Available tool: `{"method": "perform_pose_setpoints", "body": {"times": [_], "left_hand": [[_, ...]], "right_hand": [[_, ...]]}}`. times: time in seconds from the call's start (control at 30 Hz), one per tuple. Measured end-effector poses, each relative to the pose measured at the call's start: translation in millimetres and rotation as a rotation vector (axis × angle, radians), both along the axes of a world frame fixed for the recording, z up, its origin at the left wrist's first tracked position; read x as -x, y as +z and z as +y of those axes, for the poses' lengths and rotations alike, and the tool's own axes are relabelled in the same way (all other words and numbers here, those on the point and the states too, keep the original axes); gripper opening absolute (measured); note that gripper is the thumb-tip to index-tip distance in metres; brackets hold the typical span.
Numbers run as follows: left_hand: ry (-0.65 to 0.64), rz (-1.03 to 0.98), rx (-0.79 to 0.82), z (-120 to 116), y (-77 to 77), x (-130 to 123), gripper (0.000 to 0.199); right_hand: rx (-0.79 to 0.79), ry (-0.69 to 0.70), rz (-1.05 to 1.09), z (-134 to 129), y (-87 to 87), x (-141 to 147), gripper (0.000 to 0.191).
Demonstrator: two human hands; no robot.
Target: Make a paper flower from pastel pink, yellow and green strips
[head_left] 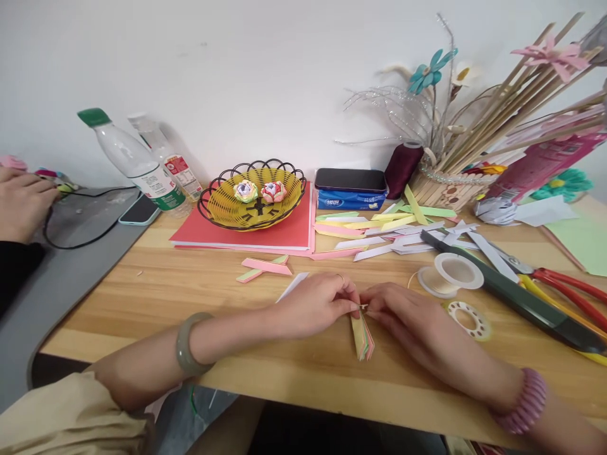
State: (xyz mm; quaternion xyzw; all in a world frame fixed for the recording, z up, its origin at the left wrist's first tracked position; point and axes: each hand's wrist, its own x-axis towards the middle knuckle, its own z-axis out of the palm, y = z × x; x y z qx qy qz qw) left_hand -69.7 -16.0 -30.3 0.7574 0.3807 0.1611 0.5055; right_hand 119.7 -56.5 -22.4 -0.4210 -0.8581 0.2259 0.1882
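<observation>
Pastel paper at centre stage: a folded bundle (362, 341) fans out toward the near edge of the worktop (156, 284). Left hand (317, 305) pinches its far end between thumb and finger; right hand (412, 309) meets it right there, fingertips drawn narrow at the same spot, though exactly what they grip is too small to tell. Just to the right, a spool (436, 279) of pale thread, a ring (481, 327) beside it, then a long green tool (512, 297) and red-handled scissors (545, 275). Over to the far side: loose strips (398, 223) in a heap, a packet (351, 200) behind them. Left of that, a yellow basket (222, 201) sits on red paper (294, 235), two flowers (245, 191) inside. Farther left, two bottles (161, 185), and another person's hand (23, 203) at the edge.
</observation>
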Motion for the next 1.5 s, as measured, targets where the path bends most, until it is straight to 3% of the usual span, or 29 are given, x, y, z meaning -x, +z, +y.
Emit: {"method": "perform_pose_setpoints", "body": {"times": [0.13, 0.3, 0.4, 0.77, 0.9, 1.0, 1.1, 1.27, 1.5], "left_hand": [[0.078, -0.015, 0.065, 1.4, -3.4, -2.1, 0.008], [0.116, -0.046, 0.073, 0.6, -5.2, -2.3, 0.009], [0.089, -0.032, 0.077, 0.5, -6.2, -2.6, 0.011], [0.097, 0.033, -0.003, -1.0, -4.0, -7.8, 0.018], [0.143, 0.050, -0.022, -2.0, -5.3, -8.0, 0.018], [0.140, 0.015, -0.001, -0.4, -6.6, -6.2, 0.017], [0.124, -0.048, 0.020, 1.7, -6.9, -4.0, 0.011], [0.079, -0.096, 0.018, 4.2, -7.7, -0.2, 0.008], [0.058, -0.121, 0.087, 6.0, -11.3, 1.4, 0.007]], "right_hand": [[0.007, -0.045, 0.033, 1.5, 1.3, 0.1, 0.016], [-0.272, -0.011, -0.110, -0.6, 4.8, -4.1, 0.019], [-0.337, -0.025, -0.154, -2.4, 6.9, -4.4, 0.022], [0.070, -0.258, 0.076, 3.4, 9.6, 13.3, 0.024], [0.151, -0.210, 0.146, 1.9, 9.5, 15.9, 0.028], [0.108, -0.177, 0.232, 0.2, 8.5, 10.3, 0.030], [-0.038, -0.293, 0.290, 0.4, 5.4, 3.2, 0.017], [0.048, -0.055, 0.140, 3.1, 1.1, 2.7, 0.022], [-0.093, -0.023, 0.006, 3.4, -4.2, 4.5, 0.019]]}}
